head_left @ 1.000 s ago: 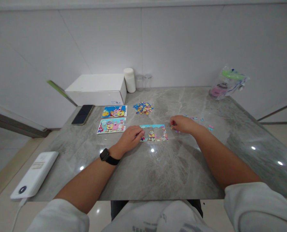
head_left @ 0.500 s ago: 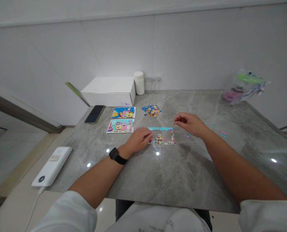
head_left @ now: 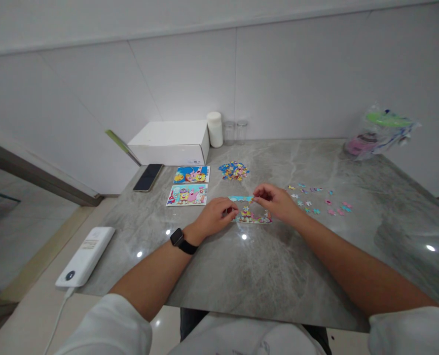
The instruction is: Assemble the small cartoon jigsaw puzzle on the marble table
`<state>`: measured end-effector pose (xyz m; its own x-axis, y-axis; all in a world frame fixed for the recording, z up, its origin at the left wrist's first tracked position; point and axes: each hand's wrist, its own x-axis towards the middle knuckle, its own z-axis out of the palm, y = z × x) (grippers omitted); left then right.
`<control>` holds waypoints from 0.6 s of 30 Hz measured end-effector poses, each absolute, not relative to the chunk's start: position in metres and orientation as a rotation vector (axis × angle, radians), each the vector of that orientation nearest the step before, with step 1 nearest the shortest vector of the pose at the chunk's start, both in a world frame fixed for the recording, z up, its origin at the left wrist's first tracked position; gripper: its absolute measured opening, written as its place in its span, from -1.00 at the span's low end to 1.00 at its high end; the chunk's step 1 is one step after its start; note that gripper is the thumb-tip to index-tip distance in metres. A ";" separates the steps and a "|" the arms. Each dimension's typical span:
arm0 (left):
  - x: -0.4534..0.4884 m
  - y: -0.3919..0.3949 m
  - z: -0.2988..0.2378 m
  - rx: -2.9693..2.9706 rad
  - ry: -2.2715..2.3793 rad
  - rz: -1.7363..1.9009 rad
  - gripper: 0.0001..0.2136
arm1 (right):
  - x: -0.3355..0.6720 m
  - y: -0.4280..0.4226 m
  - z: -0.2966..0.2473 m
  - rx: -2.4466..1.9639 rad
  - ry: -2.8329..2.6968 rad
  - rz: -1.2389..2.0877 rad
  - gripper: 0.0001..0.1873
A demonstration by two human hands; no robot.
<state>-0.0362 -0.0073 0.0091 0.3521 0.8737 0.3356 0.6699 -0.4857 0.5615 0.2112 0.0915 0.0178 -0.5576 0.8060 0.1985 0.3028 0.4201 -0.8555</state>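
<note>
A partly assembled jigsaw puzzle (head_left: 246, 219) lies flat on the table, with a filled border, a yellow cartoon figure inside and grey gaps around it. My left hand (head_left: 217, 217), with a black watch on the wrist, is curled over the puzzle's left edge and holds it. Over the upper middle of the puzzle, my right hand (head_left: 274, 201) pinches a small yellowish puzzle piece (head_left: 252, 200) between thumb and fingers. Right of that hand several loose pieces (head_left: 308, 203) are scattered. Part of the puzzle's right side is hidden by my right hand.
Two picture cards (head_left: 187, 195) lie to the left, near a phone (head_left: 148, 177). Behind the puzzle is a heap of pieces (head_left: 234, 170). A white box (head_left: 169, 134), white bottle (head_left: 215, 130) and glasses (head_left: 241, 132) line the wall. A plastic bag (head_left: 380, 133) and a power bank (head_left: 86, 256) flank them.
My right hand has moved left with the yellowish piece, from beside the puzzle to over it. More scattered pieces show on the right. My left hand stays at the puzzle's left edge.
</note>
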 end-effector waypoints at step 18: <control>-0.027 -0.008 0.006 1.958 1.380 0.953 -0.79 | 0.187 0.061 0.010 -0.899 -1.953 1.330 -0.79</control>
<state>-0.0273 -0.0084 0.0062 0.2188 0.9477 0.2324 0.5528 -0.3166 0.7708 0.1871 0.0609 0.0100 -0.5880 0.8021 0.1047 0.1962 0.2670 -0.9435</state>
